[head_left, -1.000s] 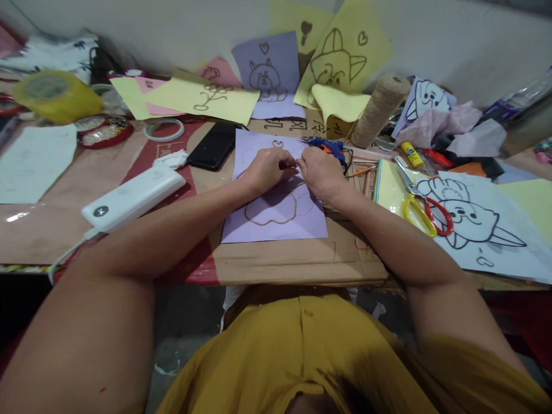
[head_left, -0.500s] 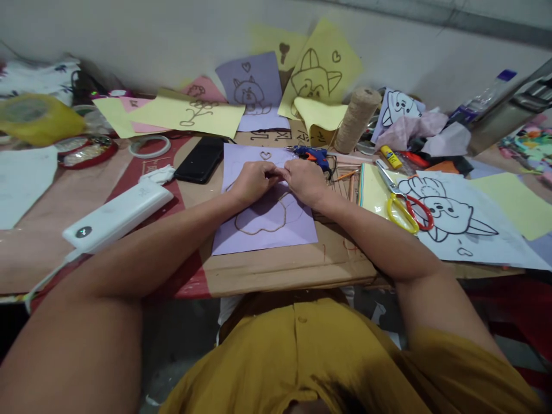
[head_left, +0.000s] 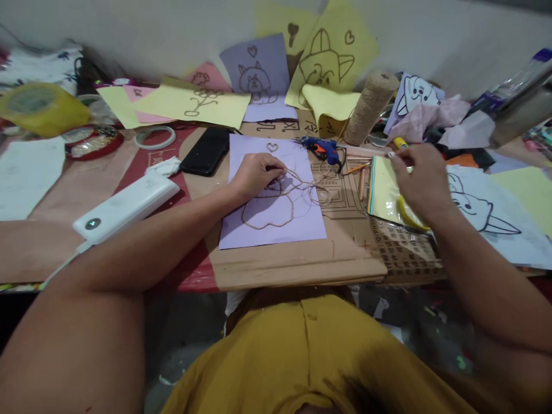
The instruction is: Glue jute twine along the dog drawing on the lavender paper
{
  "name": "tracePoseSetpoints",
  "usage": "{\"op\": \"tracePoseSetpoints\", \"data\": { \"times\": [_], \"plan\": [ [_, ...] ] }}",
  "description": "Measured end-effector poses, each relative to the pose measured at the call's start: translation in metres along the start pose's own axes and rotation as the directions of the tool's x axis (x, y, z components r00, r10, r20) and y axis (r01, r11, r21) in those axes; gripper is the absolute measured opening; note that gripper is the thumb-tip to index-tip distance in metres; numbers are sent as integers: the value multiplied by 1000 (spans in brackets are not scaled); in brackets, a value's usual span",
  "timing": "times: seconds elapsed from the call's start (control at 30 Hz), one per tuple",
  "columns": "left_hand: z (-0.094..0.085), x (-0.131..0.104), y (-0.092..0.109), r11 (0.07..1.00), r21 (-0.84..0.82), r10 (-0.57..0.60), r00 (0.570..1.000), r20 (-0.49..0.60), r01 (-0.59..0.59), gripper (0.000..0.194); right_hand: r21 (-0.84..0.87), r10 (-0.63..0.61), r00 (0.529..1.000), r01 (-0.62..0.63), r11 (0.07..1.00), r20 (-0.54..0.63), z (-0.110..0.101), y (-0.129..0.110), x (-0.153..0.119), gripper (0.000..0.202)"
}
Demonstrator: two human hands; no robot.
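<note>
A purple sheet [head_left: 304, 227] lies on the cardboard, with a cord outline stuck along its drawn lines. My left hand [head_left: 259, 177] is closed over the upper middle of the sheet and pinches a thin brown cord [head_left: 295, 177]. From those fingertips the cord loops off to the right, past the sheet's edge. My right hand [head_left: 418, 178] is at the scissors [head_left: 407, 214], its fingers bent over their upper part; the yellow handle shows below. Whether the fingers grip the scissors is hard to see. A blue glue gun [head_left: 323, 150] rests at the sheet's top right corner.
A twine spool [head_left: 371, 108] stands behind the glue gun. Left of the sheet are a black phone [head_left: 206, 152], a white power bank [head_left: 127, 208] and a tape roll [head_left: 155, 138]. Finished drawings [head_left: 259, 77] lean on the wall. Dog drawings [head_left: 487, 215] lie at right.
My right hand has left my left hand and moved right to the scissors. My left hand stays over the purple sheet, and the loose cord now shows. The view has shifted slightly.
</note>
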State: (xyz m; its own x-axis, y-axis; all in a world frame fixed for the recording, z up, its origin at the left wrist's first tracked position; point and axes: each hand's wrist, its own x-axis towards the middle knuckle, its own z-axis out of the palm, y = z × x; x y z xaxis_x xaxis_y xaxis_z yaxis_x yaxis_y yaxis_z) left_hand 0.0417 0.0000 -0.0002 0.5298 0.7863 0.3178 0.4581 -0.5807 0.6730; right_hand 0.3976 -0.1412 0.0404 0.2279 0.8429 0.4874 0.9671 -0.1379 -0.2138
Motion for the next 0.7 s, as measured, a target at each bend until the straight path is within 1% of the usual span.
{"op": "tracePoseSetpoints", "data": {
  "times": [0.07, 0.13, 0.17, 0.23, 0.3, 0.37, 0.43, 0.5, 0.53, 0.57, 0.63, 0.7],
  "plan": [
    [-1, -1, -2, 1000, 9, 2, 1000, -5, -2, 14, -151, 139, 989, -145, 978, -45, 2, 47, -12, 55],
    [-3, -3, -2, 1000, 29, -4, 1000, -3, 4, 14, -286, 286, 958, -272, 919, 8, 6, 84, -24, 52],
    [-5, -4, -2, 999, 44, -2, 1000, 1, 2, 14, -322, 344, 938, -311, 894, 51, 9, 97, -30, 49],
    [-8, -6, 0, 997, 70, 19, 1000, 24, -21, 14, -327, 383, 911, -320, 890, 151, 14, 113, -38, 43],
    [-12, -9, 1, 995, 81, 50, 997, 52, -54, 14, -282, 356, 912, -294, 913, 205, 18, 119, -42, 44],
    [-14, -11, 1, 993, 86, 70, 995, 67, -76, 14, -261, 358, 915, -305, 916, 186, 23, 119, -41, 53],
    [-15, -13, 0, 993, 85, 81, 994, 67, -87, 14, -282, 409, 901, -358, 890, 146, 25, 116, -40, 61],
    [-14, -15, -2, 992, 65, 103, 992, 68, -107, 13, -315, 464, 874, -404, 859, 145, 22, 112, -43, 64],
    [-14, -16, -4, 991, 48, 122, 990, 67, -126, 13, -330, 470, 871, -407, 852, 142, 19, 110, -47, 66],
    [-13, -17, -5, 988, 31, 149, 987, 63, -151, 12, -343, 465, 874, -397, 852, 144, 15, 107, -52, 69],
    [-12, -19, -8, 978, 15, 206, 977, 51, -207, 12, -393, 411, 906, -343, 853, 103, 3, 101, -64, 77],
    [-11, -21, -10, 966, 27, 255, 966, 47, -256, 12, -476, 370, 909, -244, 845, 191, -9, 94, -75, 78]
  ]
}}
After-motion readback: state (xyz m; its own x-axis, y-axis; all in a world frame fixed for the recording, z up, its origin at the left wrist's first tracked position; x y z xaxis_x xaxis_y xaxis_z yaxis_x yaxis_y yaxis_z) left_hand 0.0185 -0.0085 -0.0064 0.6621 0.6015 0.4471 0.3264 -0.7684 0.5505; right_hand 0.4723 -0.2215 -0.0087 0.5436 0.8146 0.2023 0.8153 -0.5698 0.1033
